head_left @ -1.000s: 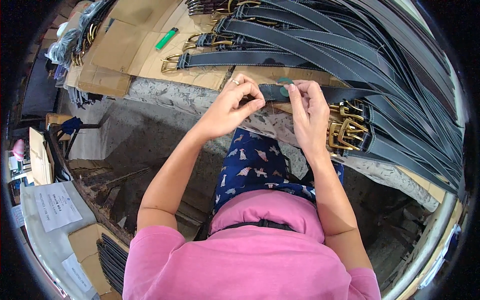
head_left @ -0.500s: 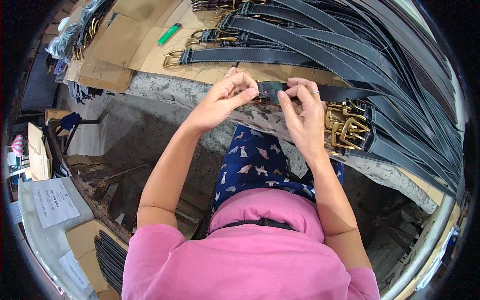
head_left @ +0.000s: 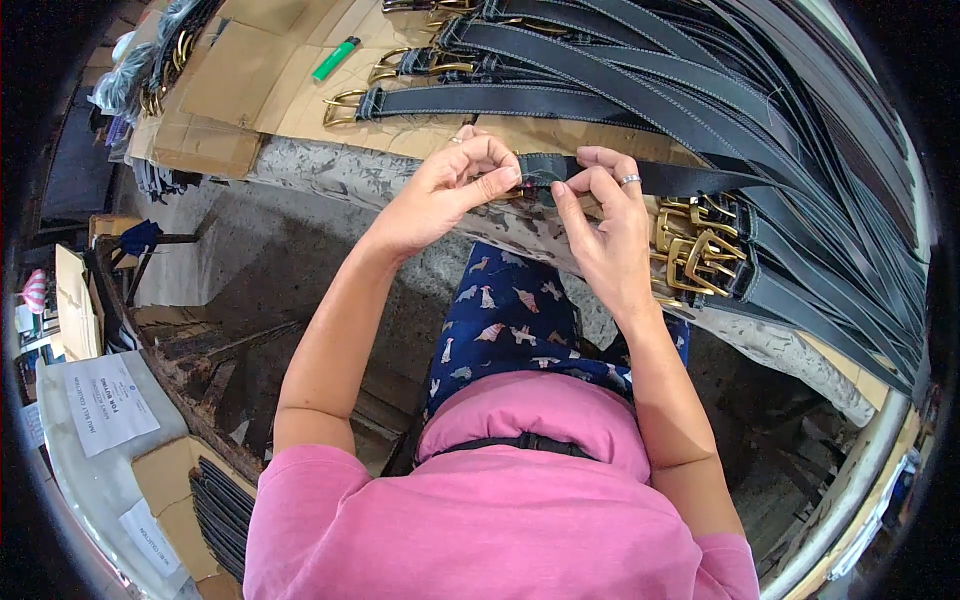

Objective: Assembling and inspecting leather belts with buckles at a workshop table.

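A black leather belt (head_left: pixel 680 180) with pale stitching lies across the front edge of the table, its buckle end in front of me. My right hand (head_left: pixel 610 220), wearing a ring, grips this belt between thumb and fingers. Just to the left, my left hand (head_left: pixel 450 190) is closed in a pinch at the belt's end. Thin strands show between the two hands, but what the left fingertips hold is too small to make out. A bit of gold metal peeks out beside the left fingertips; the buckle is mostly hidden.
Several black belts with gold buckles (head_left: pixel 345 107) lie fanned over cardboard (head_left: pixel 290 90). More gold buckles (head_left: pixel 695 250) hang at the table edge by my right hand. A green lighter (head_left: pixel 336 59) lies at the back left. A carton of dark belts (head_left: pixel 225 510) stands lower left.
The belt's end has tilted slightly between my hands, and strands show more plainly. Both hands stay in nearly the same place; the view has shifted slightly.
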A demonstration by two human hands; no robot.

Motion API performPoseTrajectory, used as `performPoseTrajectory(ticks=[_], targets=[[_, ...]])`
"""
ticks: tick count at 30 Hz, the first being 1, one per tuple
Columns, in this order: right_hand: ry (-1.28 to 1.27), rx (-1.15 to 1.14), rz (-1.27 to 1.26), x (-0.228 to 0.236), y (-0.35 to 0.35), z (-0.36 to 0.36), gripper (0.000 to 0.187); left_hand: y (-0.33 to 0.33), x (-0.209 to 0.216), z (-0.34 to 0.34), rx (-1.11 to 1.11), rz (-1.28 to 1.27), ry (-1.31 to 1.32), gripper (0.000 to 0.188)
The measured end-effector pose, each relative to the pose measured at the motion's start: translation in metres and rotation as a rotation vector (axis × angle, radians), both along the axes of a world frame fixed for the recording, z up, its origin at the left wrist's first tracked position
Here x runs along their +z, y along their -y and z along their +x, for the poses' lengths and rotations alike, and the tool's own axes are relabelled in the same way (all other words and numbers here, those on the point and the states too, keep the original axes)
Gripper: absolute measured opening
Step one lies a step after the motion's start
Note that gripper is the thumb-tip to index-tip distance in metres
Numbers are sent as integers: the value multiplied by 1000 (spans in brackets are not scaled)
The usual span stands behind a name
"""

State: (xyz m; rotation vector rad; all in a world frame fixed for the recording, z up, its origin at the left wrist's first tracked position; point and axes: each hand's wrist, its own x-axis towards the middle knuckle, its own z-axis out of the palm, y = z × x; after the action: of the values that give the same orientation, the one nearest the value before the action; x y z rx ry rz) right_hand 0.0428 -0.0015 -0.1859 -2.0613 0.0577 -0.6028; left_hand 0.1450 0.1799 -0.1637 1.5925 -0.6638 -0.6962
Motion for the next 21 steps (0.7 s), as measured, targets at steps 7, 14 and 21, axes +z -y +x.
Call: performPoseTrajectory(ticks=[7, 14, 21], targets=[[21, -2, -55, -1, 4, -1, 15, 1, 3, -1, 33, 27, -64, 21], [25, -26, 61, 8, 19, -3, 12, 13, 12, -19, 17, 186, 371, 29], [3, -12, 62, 11, 20, -7, 10, 37, -5, -45, 373, 335, 740, 22]])
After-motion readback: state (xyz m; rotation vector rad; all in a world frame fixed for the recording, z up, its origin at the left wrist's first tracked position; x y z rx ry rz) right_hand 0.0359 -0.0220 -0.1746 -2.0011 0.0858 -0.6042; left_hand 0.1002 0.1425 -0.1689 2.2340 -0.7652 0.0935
